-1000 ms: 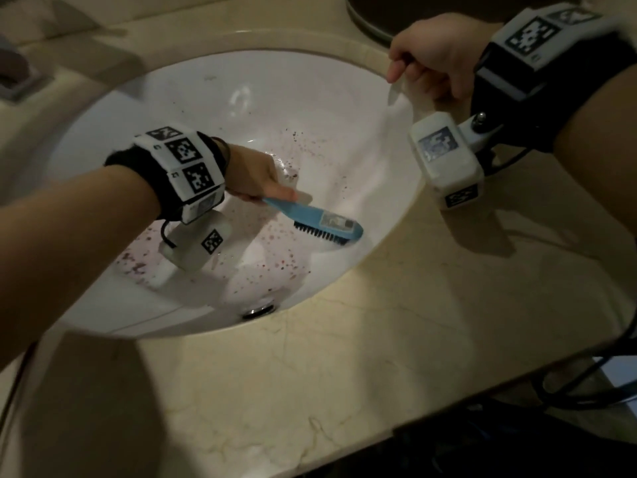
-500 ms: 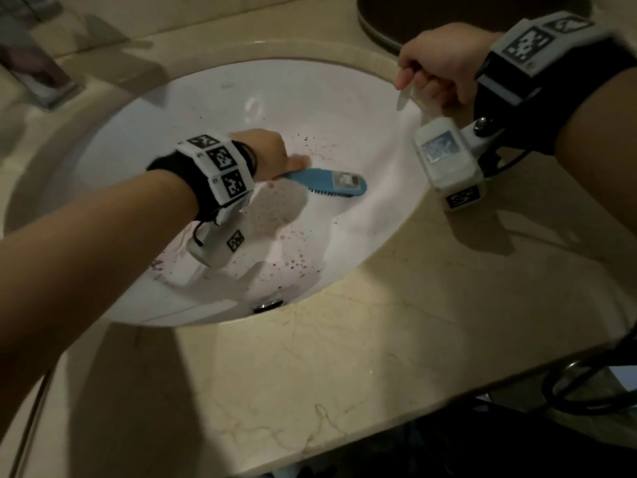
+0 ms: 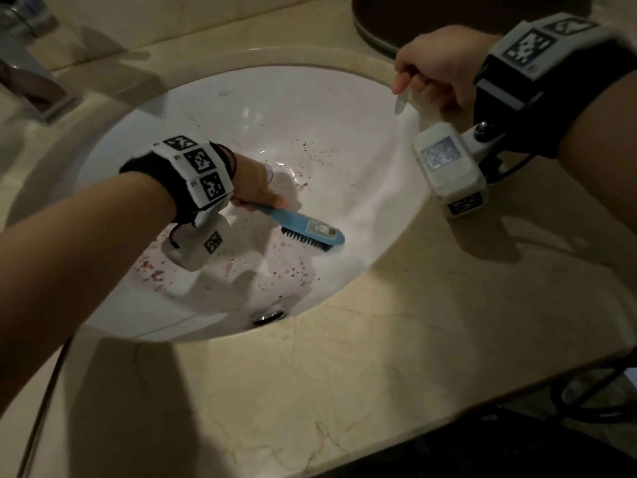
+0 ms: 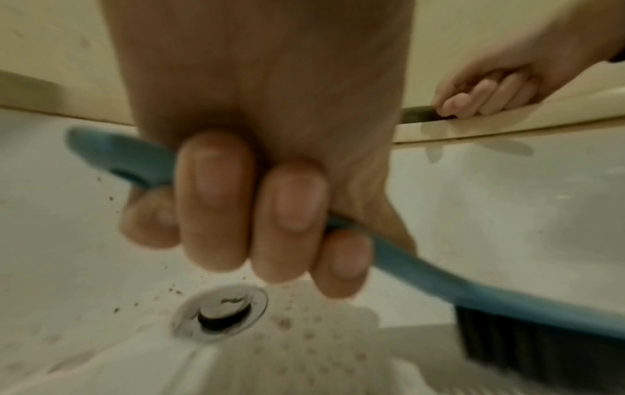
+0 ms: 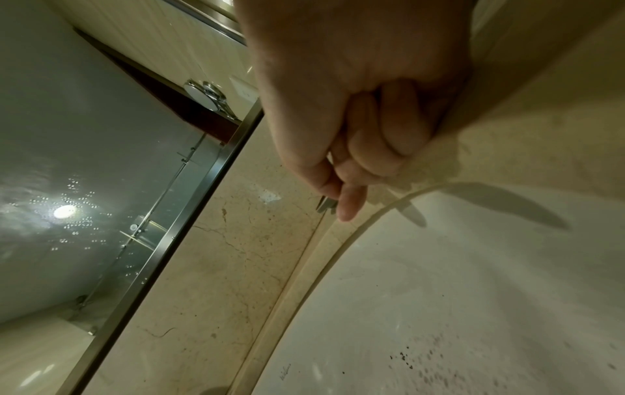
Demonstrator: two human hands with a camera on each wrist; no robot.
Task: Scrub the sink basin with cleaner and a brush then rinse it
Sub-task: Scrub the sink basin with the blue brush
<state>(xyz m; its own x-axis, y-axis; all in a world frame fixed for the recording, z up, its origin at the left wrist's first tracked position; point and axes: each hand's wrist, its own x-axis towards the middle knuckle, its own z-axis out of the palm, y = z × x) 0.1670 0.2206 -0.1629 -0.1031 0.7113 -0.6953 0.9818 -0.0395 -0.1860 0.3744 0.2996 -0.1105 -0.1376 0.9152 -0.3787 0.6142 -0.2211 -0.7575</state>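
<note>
The white sink basin (image 3: 344, 132) carries reddish specks across its floor and near wall. My left hand (image 3: 256, 188) grips the handle of a blue scrub brush (image 3: 313, 232), whose black bristles touch the basin's right-hand slope. In the left wrist view my fingers (image 4: 216, 203) curl round the brush (image 4: 507, 302) above the drain (image 4: 219, 312). My right hand (image 3: 431, 70) hovers over the basin's far right rim, curled round a small pale translucent object (image 3: 401, 103); I cannot tell what it is. The right wrist view shows only its tip (image 5: 324, 205) below my fingers.
A chrome faucet (image 3: 31, 88) stands at the far left on the beige marble counter (image 3: 379, 374). A dark round object (image 3: 413, 15) sits behind the right hand. The chrome drain (image 3: 269, 313) lies at the basin's near side. Black cables (image 3: 586, 391) hang past the counter's right front edge.
The left hand has pulled the brush back toward me across the basin, from higher up the bowl down to its near right slope. The right hand has kept its hold and place.
</note>
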